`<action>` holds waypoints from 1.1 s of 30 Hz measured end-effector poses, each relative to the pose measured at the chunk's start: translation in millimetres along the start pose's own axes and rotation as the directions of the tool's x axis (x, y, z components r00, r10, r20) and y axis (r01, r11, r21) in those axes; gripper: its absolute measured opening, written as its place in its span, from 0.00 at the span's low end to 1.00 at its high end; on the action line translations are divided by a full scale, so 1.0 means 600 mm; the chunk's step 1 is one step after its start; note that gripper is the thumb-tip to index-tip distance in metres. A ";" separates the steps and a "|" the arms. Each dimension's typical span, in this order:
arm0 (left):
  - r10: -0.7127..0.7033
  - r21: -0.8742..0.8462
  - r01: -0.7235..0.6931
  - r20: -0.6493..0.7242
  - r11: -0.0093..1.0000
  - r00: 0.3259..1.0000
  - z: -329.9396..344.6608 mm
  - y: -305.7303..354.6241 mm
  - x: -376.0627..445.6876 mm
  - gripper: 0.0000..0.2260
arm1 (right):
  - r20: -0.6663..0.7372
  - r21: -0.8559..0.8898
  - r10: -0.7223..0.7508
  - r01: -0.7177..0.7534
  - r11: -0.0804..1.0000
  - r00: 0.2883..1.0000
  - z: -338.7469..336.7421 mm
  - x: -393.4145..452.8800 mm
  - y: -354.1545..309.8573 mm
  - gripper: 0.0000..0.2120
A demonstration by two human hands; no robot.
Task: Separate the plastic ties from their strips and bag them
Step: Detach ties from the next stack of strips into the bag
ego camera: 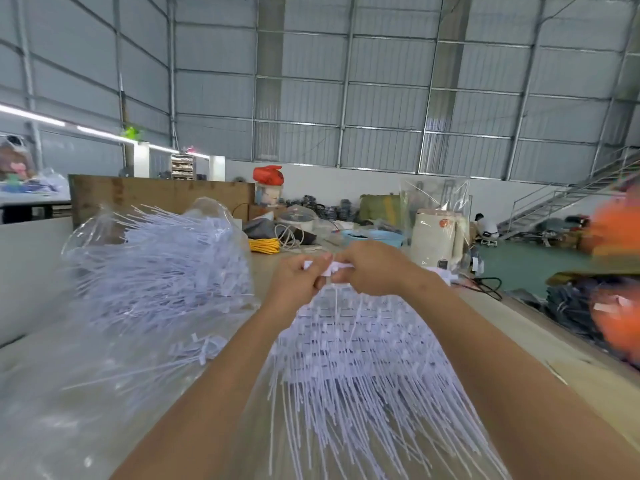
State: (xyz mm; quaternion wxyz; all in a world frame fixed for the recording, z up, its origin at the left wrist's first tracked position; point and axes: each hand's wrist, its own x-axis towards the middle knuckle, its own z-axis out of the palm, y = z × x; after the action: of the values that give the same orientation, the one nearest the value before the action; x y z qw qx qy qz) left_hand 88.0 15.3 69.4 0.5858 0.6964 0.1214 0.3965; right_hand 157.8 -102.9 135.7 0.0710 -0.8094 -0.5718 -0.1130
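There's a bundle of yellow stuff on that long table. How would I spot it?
Start at the big clear bag of white ties on the table's left. Just past its far right edge, beyond the person's left hand, lies a yellow coiled cord. It is the only bright yellow thing among white plastic and grey clutter.

One view only — camera on my head, wide-angle, facing forward and slightly down. My hands (pixel 341 268) and forearms sit close below it; the table (pixel 519 327) runs ahead — the hall wall stands far off.
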 end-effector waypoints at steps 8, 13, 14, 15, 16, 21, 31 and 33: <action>0.193 -0.366 -0.155 0.068 0.918 0.979 0.009 0.091 -0.019 0.18 | -0.308 -0.522 -0.124 -0.059 0.851 0.943 -0.127 -0.043 -0.067 0.06; 0.101 -0.217 -0.105 -0.029 0.971 0.994 0.005 0.072 0.007 0.10 | 0.031 -0.045 0.040 -0.039 0.998 0.999 -0.096 -0.019 -0.030 0.10; 0.040 -0.188 -0.045 -0.033 0.981 0.999 0.004 0.056 0.011 0.10 | 0.070 0.065 0.030 -0.035 0.997 0.997 -0.070 -0.009 -0.013 0.09; -0.031 -0.170 0.028 -0.017 0.985 0.999 0.005 0.038 0.015 0.10 | 0.082 0.165 0.018 -0.032 0.986 0.996 -0.043 0.001 0.003 0.10; -0.106 -0.157 0.106 0.014 0.982 0.994 0.005 0.020 0.018 0.10 | 0.076 0.230 0.012 -0.029 0.973 0.997 -0.018 0.006 0.016 0.13; -0.134 0.053 0.135 -0.006 0.990 0.991 0.007 -0.032 0.014 0.17 | 0.010 0.252 -0.027 0.024 0.967 1.000 0.057 0.015 0.044 0.04; -0.109 0.157 0.135 -0.161 0.978 0.981 0.001 -0.003 0.031 0.17 | -0.263 -0.210 -0.141 0.086 0.974 0.954 0.058 0.021 0.024 0.09; -0.194 0.086 0.203 -0.110 0.975 0.975 -0.001 0.000 0.033 0.15 | -0.201 -0.214 -0.130 0.085 0.973 0.971 0.037 0.008 0.015 0.09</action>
State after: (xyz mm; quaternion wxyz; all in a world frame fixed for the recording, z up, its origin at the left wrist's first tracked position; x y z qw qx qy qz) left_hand 100.6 28.3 77.2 0.5811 0.6875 0.2388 0.3642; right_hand 170.2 -95.8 115.6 0.0425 -0.7632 -0.5895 -0.2612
